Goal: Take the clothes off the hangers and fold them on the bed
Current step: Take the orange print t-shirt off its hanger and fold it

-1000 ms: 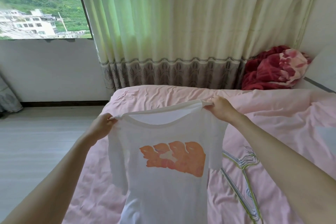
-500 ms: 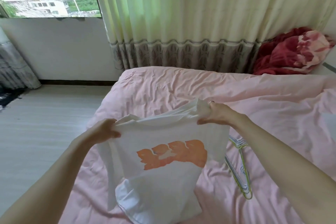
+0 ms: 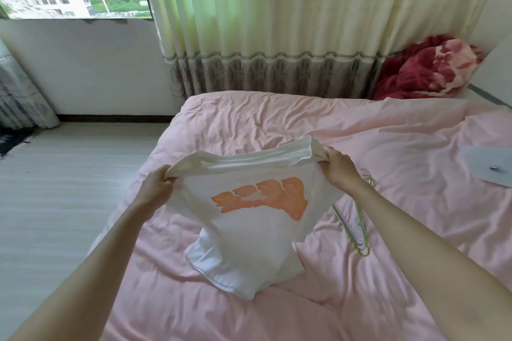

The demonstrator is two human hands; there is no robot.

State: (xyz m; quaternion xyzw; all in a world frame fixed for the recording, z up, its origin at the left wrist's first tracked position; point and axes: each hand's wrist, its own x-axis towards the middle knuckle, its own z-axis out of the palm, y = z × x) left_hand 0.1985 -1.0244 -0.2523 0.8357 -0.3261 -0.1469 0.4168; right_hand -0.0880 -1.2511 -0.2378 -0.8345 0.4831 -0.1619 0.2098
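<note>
A: Status of the white T-shirt (image 3: 249, 230)?

B: The left hand (image 3: 155, 188) and right hand (image 3: 339, 171) each grip a shoulder. Since a second ago the shirt has dropped; below the grips its hem now rests on the bed (image 3: 401, 147).

A: Meaning?

B: Laying-out has begun. Hangers (image 3: 357, 227) lie beside the right grip.

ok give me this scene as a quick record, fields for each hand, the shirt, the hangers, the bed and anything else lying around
left hand: grips the shirt's left shoulder
right hand: grips the right shoulder, ring on one finger
shirt: white, orange print, off its hanger, hem touching the bed
hangers: loose bunch on the bed by the right forearm
bed: pink cover, wrinkled
red blanket: bundled at the far right corner
</note>
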